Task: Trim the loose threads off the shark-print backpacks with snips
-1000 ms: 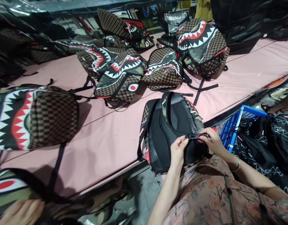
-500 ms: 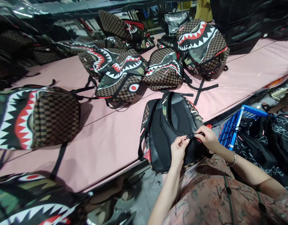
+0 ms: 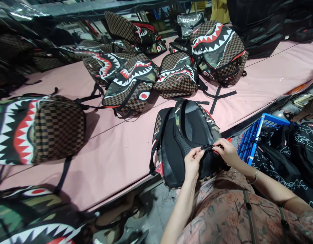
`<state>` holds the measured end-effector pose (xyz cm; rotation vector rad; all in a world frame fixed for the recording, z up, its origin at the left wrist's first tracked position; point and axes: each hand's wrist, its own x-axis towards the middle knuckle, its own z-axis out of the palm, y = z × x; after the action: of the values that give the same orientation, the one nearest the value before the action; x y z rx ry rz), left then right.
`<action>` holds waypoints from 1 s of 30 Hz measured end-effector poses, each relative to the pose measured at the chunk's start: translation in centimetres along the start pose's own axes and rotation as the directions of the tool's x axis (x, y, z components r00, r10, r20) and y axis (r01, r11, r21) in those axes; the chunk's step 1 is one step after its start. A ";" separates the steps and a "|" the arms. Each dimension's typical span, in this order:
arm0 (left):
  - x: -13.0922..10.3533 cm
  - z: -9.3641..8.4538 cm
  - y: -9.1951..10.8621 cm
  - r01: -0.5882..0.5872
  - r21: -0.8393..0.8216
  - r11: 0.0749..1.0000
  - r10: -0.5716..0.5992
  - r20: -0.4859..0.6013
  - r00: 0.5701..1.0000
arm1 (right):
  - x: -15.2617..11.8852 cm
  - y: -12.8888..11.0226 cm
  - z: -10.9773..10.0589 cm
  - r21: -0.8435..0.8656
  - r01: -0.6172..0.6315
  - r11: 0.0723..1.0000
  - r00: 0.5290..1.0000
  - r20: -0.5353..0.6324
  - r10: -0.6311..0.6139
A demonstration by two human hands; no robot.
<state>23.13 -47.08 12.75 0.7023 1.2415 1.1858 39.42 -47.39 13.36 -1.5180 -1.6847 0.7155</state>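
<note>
A backpack (image 3: 171, 145) lies back side up at the table's front edge, its black padded back and straps showing. Over its lower right part, my left hand (image 3: 193, 161) pinches one end of a short black strap piece (image 3: 207, 147), apparently with a buckle. The fingers of my right hand (image 3: 225, 150) are closed on the other end of the same piece. A camouflage-lined shoulder strap (image 3: 178, 118) loops above my hands. Exactly how the strap piece is threaded is too small to tell.
Several shark-mouth checkered backpacks (image 3: 131, 84) lie across the pink table (image 3: 113, 145). Another backpack (image 3: 59, 128) is at the left. A blue crate (image 3: 260, 125) with black bags stands at the right. Dark plastic (image 3: 258, 30) covers the back right. A person's foot (image 3: 290, 116) shows at the far right.
My right hand has shifted very slightly right, and a little more of the black strap piece shows between my fingers. The whole view has moved slightly.
</note>
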 end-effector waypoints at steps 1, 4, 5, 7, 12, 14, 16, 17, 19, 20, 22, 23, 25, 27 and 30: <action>0.0 0.0 0.0 -0.009 0.008 1.000 0.009 0.001 1.000 | 0.0 -0.1 0.1 0.004 -0.003 1.000 1.000 -0.004 0.003; -0.1 0.0 0.0 -0.008 0.017 1.000 0.007 0.011 1.000 | 0.2 -0.5 0.4 0.054 -0.023 0.998 1.000 -0.004 0.023; -0.1 0.0 0.0 -0.002 0.014 1.000 0.001 0.015 1.000 | 0.3 -0.7 0.6 0.096 -0.042 0.994 0.999 0.006 0.042; 0.0 0.0 0.0 0.017 -0.003 1.000 -0.017 0.024 1.000 | 0.6 -1.0 0.8 0.215 -0.101 0.971 0.995 0.038 0.095; 0.4 -0.3 0.0 0.041 0.029 0.999 -0.042 0.024 0.999 | 1.0 -0.5 0.8 0.425 -0.211 0.880 0.974 0.017 0.225; 0.7 -0.5 0.1 -0.033 0.139 0.990 0.035 -0.017 0.999 | 0.5 0.2 0.5 0.386 -0.209 0.898 0.977 0.042 0.210; 0.9 -0.6 0.3 -0.180 0.330 0.927 0.209 -0.054 0.976 | -0.6 0.8 0.3 0.254 -0.161 0.954 0.982 0.134 0.130; 1.0 -0.7 0.4 -0.265 0.441 0.858 0.317 -0.047 0.947 | -1.2 1.0 0.2 0.164 -0.122 0.979 0.979 0.184 0.091; 1.3 -0.7 0.5 -0.400 0.632 0.664 0.495 0.029 0.869 | -2.2 1.1 0.1 0.014 -0.067 0.998 0.962 0.265 0.061; 1.4 -0.7 0.5 -0.441 0.695 0.568 0.546 0.083 0.834 | -2.5 1.0 0.1 -0.019 -0.067 0.998 0.953 0.295 0.069; 1.6 -0.8 0.4 -0.494 0.751 0.438 0.582 0.181 0.793 | -2.3 0.3 -0.1 0.055 -0.133 0.990 0.920 0.379 0.103; 1.7 -1.0 0.4 -0.518 0.749 0.414 0.582 0.219 0.783 | -1.9 -0.2 -0.2 0.151 -0.205 0.967 0.896 0.426 0.123; 1.6 -1.5 0.5 -0.571 0.708 0.416 0.591 0.268 0.761 | -0.4 -1.5 -0.6 0.380 -0.394 0.837 0.852 0.493 0.177; 1.1 -2.0 0.7 -0.631 0.671 0.390 0.625 0.310 0.716 | 1.4 -2.8 -0.8 0.556 -0.547 0.625 0.812 0.533 0.237; -0.4 -2.2 0.8 -0.745 0.648 0.160 0.701 0.456 0.548 | 3.5 -4.3 -0.1 0.648 -0.637 0.417 0.765 0.599 0.237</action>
<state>20.88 -47.62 13.09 2.2612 1.4079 1.2778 36.93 -44.55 17.46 -1.0921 -0.8361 1.9578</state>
